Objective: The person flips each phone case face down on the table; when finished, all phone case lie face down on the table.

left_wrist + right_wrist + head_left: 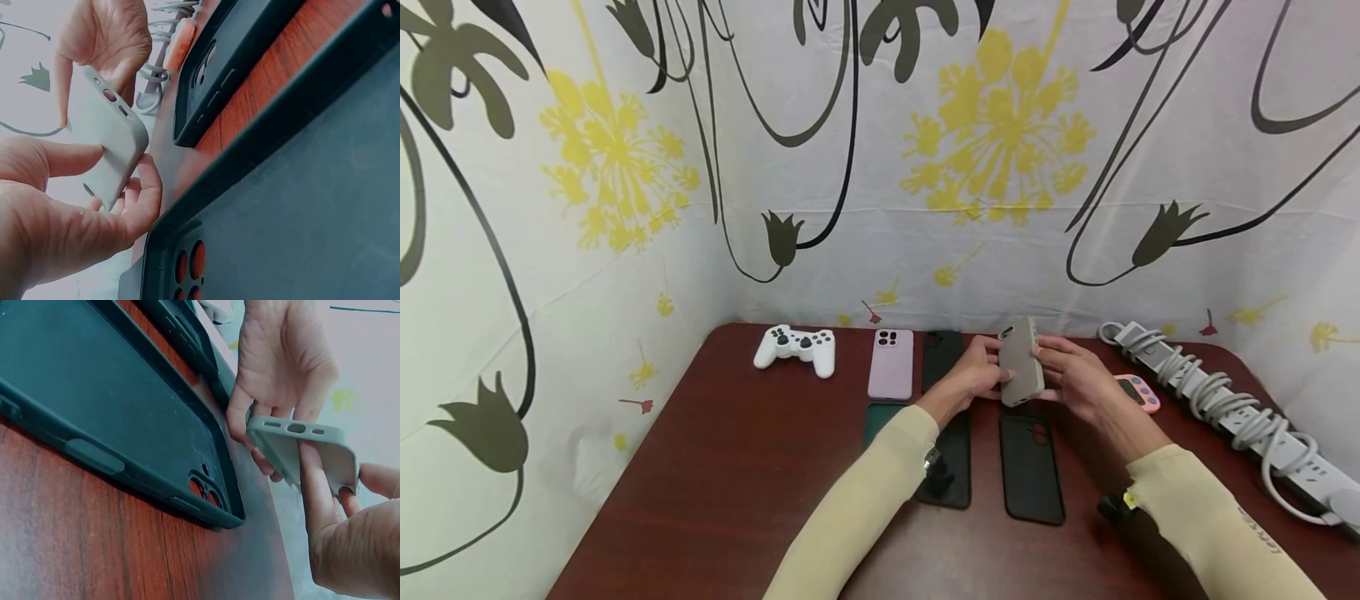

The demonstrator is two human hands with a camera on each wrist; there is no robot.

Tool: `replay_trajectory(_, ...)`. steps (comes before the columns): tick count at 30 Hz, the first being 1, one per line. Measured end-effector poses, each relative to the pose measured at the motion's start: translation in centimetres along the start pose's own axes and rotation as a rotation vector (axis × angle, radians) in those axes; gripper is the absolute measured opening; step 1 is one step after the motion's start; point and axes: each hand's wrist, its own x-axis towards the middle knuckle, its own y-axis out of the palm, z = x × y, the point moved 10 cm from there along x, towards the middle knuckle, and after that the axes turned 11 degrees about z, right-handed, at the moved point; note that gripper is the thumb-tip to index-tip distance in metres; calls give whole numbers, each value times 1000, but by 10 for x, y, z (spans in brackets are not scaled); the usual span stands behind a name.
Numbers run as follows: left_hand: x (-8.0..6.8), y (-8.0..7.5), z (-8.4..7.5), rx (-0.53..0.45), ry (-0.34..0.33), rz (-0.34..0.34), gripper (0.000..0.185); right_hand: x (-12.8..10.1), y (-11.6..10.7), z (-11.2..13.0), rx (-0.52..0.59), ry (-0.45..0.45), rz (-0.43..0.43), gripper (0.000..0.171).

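Note:
Both hands hold a grey phone case (1021, 364) raised over the far part of the table, tilted on its side. My left hand (973, 371) pinches it from the left, its thumb flat on the back in the left wrist view. From the right, my right hand (1078, 382) grips the edge; in the right wrist view one finger reaches into the hollow inner side (334, 456). Below the hands lies a black phone case (1032, 467), inner side up, with another dark case (951, 467) to its left.
A lilac phone or case (891, 367), a black case (942, 354) and a partly hidden teal case (880, 418) lie left of the hands. Farther left is a white game controller (796, 348). At right are a pink gadget (1141, 392) and a cord-wrapped power strip (1240, 412).

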Motion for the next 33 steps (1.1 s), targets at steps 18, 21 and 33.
replay_trajectory(18,-1,-19,-5,153,17,-112,53,10,-23,-18,-170,67,-36,53)
replay_trajectory(21,0,-19,-5,185,19,-109,52,11,-26,-21,-231,70,-49,61)
replay_trajectory(33,-1,-17,-14,526,1,-122,57,12,-32,-16,-501,101,-164,57)
